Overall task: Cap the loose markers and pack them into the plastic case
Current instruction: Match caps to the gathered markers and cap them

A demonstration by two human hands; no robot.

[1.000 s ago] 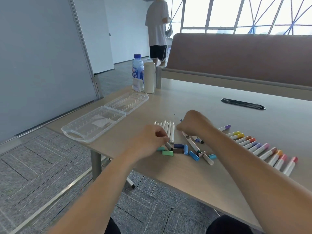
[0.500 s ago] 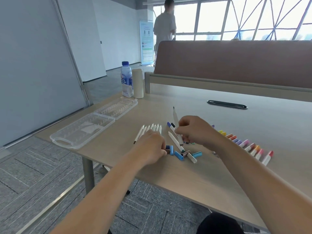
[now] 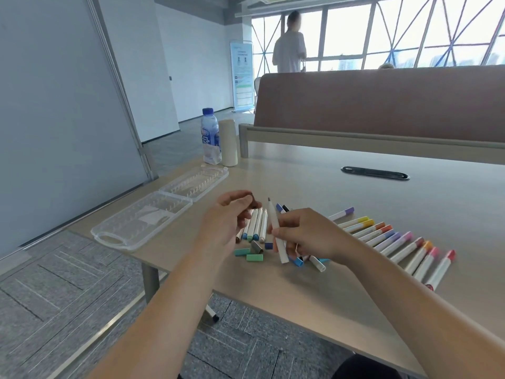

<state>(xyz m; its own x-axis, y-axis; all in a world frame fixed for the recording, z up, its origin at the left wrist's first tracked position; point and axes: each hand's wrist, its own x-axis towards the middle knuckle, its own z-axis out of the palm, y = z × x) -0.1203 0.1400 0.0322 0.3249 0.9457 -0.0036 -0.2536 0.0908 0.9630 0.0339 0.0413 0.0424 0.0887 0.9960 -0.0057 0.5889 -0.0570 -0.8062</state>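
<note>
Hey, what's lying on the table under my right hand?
Poking out beneath the right hand: a blue cap and a white marker's end, on the table. The hand itself grips an uncapped marker. Anything else under the palm is covered.

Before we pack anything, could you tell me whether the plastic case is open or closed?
Open: the plastic case lies spread flat on the table, its two clear halves side by side.
</note>
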